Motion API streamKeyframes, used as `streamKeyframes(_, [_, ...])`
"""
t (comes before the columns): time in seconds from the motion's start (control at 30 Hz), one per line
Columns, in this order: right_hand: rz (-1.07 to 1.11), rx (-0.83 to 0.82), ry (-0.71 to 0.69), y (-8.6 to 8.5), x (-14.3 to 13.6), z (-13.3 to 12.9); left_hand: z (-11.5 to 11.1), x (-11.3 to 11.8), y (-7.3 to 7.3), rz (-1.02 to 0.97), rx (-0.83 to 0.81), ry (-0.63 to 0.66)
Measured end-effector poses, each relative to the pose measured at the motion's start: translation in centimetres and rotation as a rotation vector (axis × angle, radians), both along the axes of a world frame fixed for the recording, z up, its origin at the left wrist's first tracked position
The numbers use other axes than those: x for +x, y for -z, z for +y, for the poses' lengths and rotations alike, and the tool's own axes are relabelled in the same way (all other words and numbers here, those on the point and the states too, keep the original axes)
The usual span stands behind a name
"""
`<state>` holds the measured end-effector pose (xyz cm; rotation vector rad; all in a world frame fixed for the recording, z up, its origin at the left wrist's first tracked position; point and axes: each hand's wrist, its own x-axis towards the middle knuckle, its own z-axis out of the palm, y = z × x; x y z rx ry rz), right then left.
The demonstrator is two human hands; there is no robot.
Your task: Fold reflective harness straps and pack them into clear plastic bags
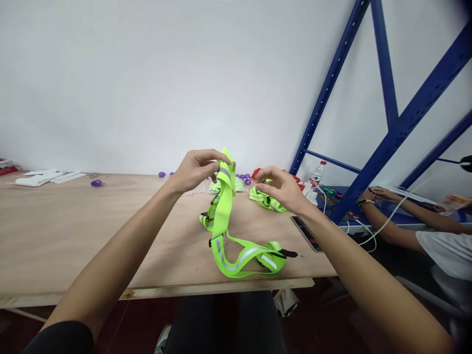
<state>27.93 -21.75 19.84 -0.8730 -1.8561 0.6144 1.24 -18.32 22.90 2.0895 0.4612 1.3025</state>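
Left grip (194, 170) pinches the strap (222, 215), looped near the front table edge (165, 291); right grip (280, 188) unclenched, clear air between.

Black sleeve (61, 339), dark trousers (258, 324), pale shoe (163, 337) — partly hidden

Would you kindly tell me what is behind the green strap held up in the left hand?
Behind the green strap, pale green material shows on both sides, with small purple pieces at the right. Whatever the strap covers cannot be seen.
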Motion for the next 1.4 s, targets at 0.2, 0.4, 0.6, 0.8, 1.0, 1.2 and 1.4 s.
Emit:
streamKeyframes(0.2, [-0.106,-0.147,-0.264,-3.0,-3.5,1.6,-1.6,1.7,0.3,0.069,-0.012,0.024])
streamKeyframes(0.4, [-0.089,-0.083,-0.126,-3.0,-5.0,1.5,-2.7,2.8,3.7,-0.178,-0.194,-0.142])
streamKeyframes(0.6, [-0.02,-0.017,-0.046,-3.2,-4.2,1.8,-2.1,2.3,7.9,0.041,-0.611,0.195])
streamKeyframes(0.8, [-0.011,-0.171,-0.164,-3.8,-2.9,1.5,-1.1,2.0,8.3,0.049,-0.473,0.262])
streamKeyframes(1.0, [-0.055,-0.306,-0.246,-3.3,-2.0,1.1,-0.9,1.7,7.7,-0.066,-0.507,0.161])
streamKeyframes(1.2, [0.167,-0.688,-0.518,0.0,-1.6,1.5,-1.0,0.1,6.7,-0.149,-0.637,0.229])
streamKeyframes(1.4, [0.194,-0.84,-0.717,2.1,-2.4,1.7,-0.6,-0.8,6.1,-0.186,-0.661,0.256])
